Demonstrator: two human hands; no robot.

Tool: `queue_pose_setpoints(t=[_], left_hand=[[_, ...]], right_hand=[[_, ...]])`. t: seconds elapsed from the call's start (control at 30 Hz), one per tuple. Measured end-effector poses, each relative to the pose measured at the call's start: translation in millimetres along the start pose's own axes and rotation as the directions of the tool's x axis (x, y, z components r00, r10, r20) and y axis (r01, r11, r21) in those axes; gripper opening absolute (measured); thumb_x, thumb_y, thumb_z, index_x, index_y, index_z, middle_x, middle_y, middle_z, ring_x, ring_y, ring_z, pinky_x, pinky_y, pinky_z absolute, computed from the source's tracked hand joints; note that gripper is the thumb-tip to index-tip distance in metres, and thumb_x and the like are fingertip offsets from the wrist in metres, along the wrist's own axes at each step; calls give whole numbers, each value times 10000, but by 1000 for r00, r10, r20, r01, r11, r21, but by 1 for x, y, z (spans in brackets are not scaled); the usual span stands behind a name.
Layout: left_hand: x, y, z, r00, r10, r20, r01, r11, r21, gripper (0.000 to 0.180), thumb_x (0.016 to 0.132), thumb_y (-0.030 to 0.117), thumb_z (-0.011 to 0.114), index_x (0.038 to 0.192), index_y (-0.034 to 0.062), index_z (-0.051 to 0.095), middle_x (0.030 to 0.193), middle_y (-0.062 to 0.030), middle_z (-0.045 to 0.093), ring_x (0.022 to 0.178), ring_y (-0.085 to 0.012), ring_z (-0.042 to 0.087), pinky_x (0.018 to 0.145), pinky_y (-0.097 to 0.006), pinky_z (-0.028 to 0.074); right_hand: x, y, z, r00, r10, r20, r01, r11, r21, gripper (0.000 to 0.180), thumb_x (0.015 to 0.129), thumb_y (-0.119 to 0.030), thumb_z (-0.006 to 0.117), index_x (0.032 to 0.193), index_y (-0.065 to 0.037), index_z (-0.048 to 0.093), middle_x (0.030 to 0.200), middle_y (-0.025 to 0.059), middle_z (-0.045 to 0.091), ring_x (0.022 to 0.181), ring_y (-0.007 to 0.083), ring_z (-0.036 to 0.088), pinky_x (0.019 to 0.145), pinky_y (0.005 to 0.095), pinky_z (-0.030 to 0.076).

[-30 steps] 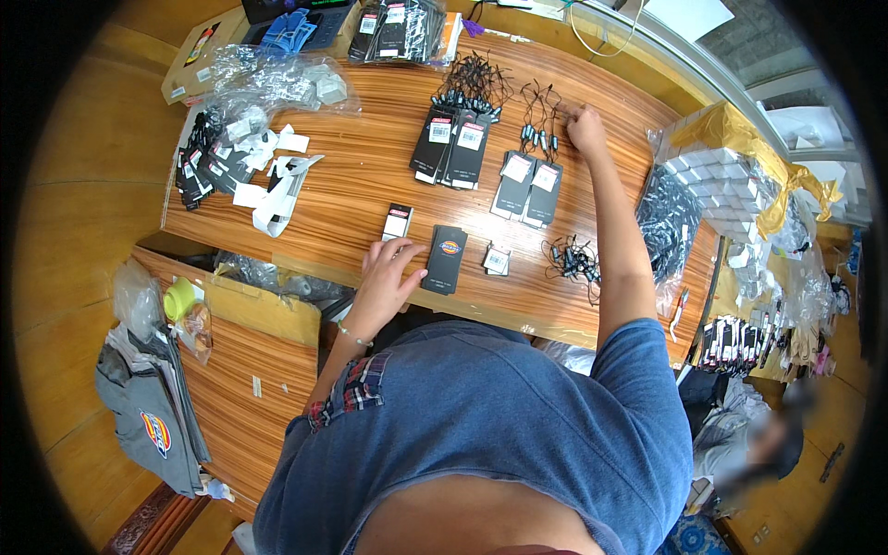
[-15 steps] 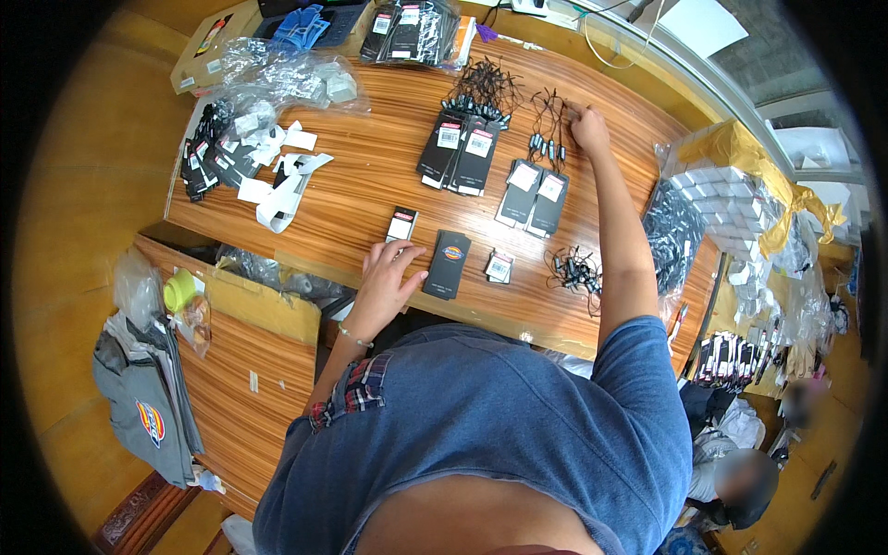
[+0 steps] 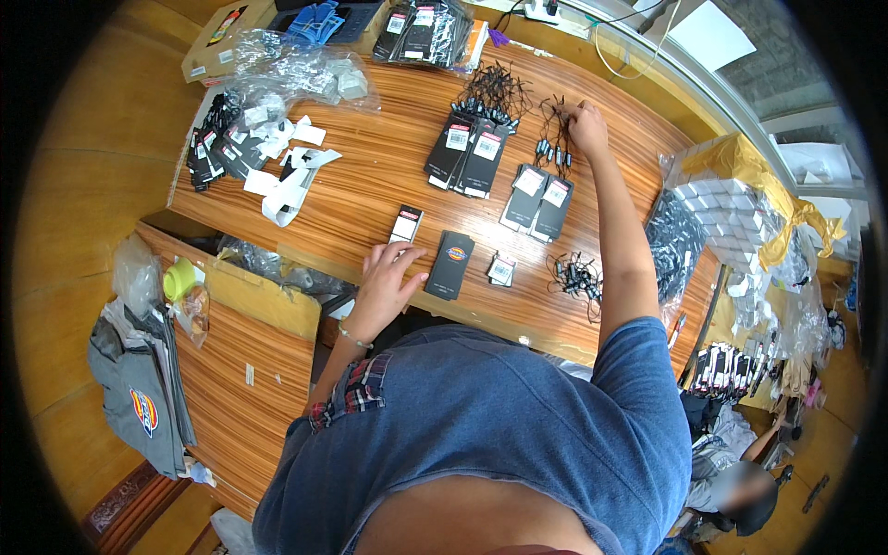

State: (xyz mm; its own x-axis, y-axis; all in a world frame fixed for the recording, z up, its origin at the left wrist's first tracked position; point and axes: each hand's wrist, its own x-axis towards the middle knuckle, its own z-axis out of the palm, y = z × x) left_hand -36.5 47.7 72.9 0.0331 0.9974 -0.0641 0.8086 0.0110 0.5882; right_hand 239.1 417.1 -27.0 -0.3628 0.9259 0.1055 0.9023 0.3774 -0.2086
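My left hand (image 3: pixel 387 284) rests flat on the wooden table (image 3: pixel 370 185) near its front edge, fingers spread, beside a black tag card (image 3: pixel 450 265) and a smaller labelled card (image 3: pixel 405 224). My right hand (image 3: pixel 586 126) reaches to the far side and pinches at a bunch of black string loops (image 3: pixel 553 139). Whether it has one gripped I cannot tell. Below it lie two stacks of black tags with white labels (image 3: pixel 537 198), with another stack (image 3: pixel 468 151) to their left. A small labelled piece (image 3: pixel 501 269) and a loose bunch of strings (image 3: pixel 577 276) lie near the front edge.
White paper strips and black tags (image 3: pixel 259 162) lie at the table's left, clear plastic bags (image 3: pixel 296 69) behind them. A bag of white boxes (image 3: pixel 740 213) sits at right. A lower wooden cabinet (image 3: pixel 231 342) with a grey garment (image 3: pixel 139 398) stands at left. Another person (image 3: pixel 740 486) is at lower right.
The view has tilted slightly. My right hand stays at the string loops and my left hand stays flat near the black card; nothing on the table has moved.
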Motion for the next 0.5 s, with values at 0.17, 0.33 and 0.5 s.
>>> queue_pose_setpoints(t=[0.17, 0.33, 0.5], left_hand=[[-2, 1, 0, 1000, -5, -9, 5, 1000, 10, 328, 809, 247, 614, 1095, 91, 578, 1093, -55, 515, 1044, -253, 421, 924, -384, 324], [-1, 1, -3, 1000, -2, -13, 2, 1000, 10, 329, 810, 249, 614, 1094, 85, 577, 1094, -62, 513, 1045, -253, 422, 914, -381, 331], [-1, -2, -2, 1000, -4, -11, 4, 1000, 21, 336, 810, 249, 614, 1094, 73, 574, 1095, -71, 511, 1042, -254, 423, 906, -380, 334]], right_hand=[[-1, -12, -8, 999, -6, 48, 9, 998, -66, 358, 796, -90, 490, 1081, -256, 629, 1022, 147, 559, 984, 313, 521, 851, 402, 440], [11, -1, 0, 996, 77, 53, -73, 994, -82, 355, 823, -151, 500, 1135, -295, 590, 1089, 112, 547, 1072, 277, 500, 885, 411, 435], [18, 8, 10, 997, 71, 14, -71, 997, 13, 338, 821, -141, 502, 1120, -264, 600, 1071, 125, 552, 1053, 293, 508, 874, 399, 440]])
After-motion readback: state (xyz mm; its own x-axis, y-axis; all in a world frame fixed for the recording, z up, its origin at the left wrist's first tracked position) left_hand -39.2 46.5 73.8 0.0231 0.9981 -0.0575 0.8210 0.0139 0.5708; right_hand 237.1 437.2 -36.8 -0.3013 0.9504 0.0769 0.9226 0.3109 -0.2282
